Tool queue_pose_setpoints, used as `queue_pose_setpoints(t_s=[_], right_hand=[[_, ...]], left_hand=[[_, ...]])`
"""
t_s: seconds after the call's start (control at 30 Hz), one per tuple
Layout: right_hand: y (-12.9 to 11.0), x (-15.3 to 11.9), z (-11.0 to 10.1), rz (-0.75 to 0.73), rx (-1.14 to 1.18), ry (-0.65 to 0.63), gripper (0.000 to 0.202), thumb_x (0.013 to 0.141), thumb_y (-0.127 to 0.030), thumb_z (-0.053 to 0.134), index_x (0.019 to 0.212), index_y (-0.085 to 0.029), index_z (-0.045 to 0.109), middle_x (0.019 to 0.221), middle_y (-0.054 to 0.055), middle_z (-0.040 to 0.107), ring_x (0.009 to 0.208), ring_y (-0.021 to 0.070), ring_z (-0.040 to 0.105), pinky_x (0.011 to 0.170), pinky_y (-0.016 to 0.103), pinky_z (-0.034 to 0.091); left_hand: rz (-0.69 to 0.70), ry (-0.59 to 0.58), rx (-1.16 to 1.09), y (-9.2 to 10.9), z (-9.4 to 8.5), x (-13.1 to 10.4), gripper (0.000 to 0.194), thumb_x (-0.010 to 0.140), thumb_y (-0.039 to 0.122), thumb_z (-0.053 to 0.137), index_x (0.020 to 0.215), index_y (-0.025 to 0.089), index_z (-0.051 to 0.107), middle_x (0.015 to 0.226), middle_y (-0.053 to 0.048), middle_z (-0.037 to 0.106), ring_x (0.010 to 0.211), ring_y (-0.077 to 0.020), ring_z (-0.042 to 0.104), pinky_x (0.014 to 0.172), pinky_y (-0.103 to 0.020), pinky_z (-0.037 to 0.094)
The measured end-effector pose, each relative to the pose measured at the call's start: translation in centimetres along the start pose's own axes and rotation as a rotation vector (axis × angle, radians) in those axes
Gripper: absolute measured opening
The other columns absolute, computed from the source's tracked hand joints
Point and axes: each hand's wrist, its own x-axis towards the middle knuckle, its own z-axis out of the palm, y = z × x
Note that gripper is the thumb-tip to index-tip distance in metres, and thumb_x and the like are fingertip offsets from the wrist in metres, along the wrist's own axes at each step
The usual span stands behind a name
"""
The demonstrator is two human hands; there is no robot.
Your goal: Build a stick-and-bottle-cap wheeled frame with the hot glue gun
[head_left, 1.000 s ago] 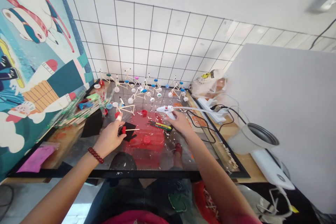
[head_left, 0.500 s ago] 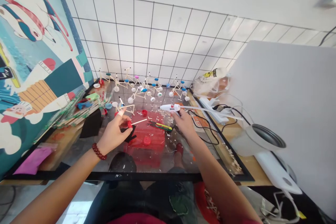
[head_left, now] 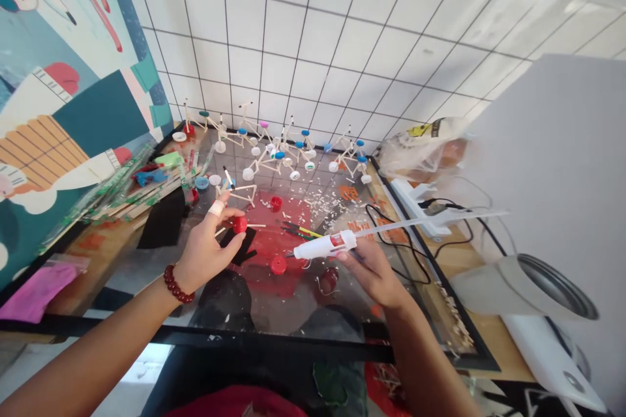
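Clasping a glue gun (head_left: 320, 246), the right hand (head_left: 374, 272) has neared the loose cap (head_left: 278, 265), left of which the left hand (head_left: 208, 247) pinches another cap (head_left: 239, 225).

Shows a painted board (head_left: 98, 120) along the left, with a pink packet (head_left: 39, 287) lying near it. Has a white wall (head_left: 288, 19) with dark grid lines behind, a plastic bag (head_left: 415, 151) towards the right and a pale panel (head_left: 562, 176) beside that.

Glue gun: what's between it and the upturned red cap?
In the head view, a slim, partly yellow tool lies between the glue gun and the upturned red cap.
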Motion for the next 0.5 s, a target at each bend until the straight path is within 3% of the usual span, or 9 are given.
queue_pose_setpoints(t_s=[0.27, 0.5], right_hand=[[-2.4, 0.9, -0.6, -0.104, -0.103, -0.122, 0.022, 0.097, -0.034, 0.048, 0.095, -0.018, 0.064, 0.086, 0.007, 0.071, 0.071, 0.0199, 0.062, 0.066, 0.03, 0.045], [-4.0, 1.8, -1.0, -0.136, -0.2, -0.196, 0.02, 0.097, -0.029, 0.049, 0.096, -0.018, 0.065, 0.074, 0.005, 0.067, 0.066, 0.0185, 0.059, 0.063, 0.029, 0.042]], left_hand=[[0.12, 0.007, 0.149, 0.4, 0.0, -0.3, 0.076, 0.087, 0.023, 0.059, 0.154, 0.022, 0.023, 0.115, -0.006, 0.071, 0.114, -0.0222, 0.064, 0.103, -0.037, 0.049], [0.155, 0.031, 0.148, 0.2, -0.2, -0.3, 0.067, 0.088, 0.023, 0.058, 0.149, 0.021, 0.031, 0.113, -0.007, 0.071, 0.111, -0.0226, 0.066, 0.101, -0.038, 0.05]])
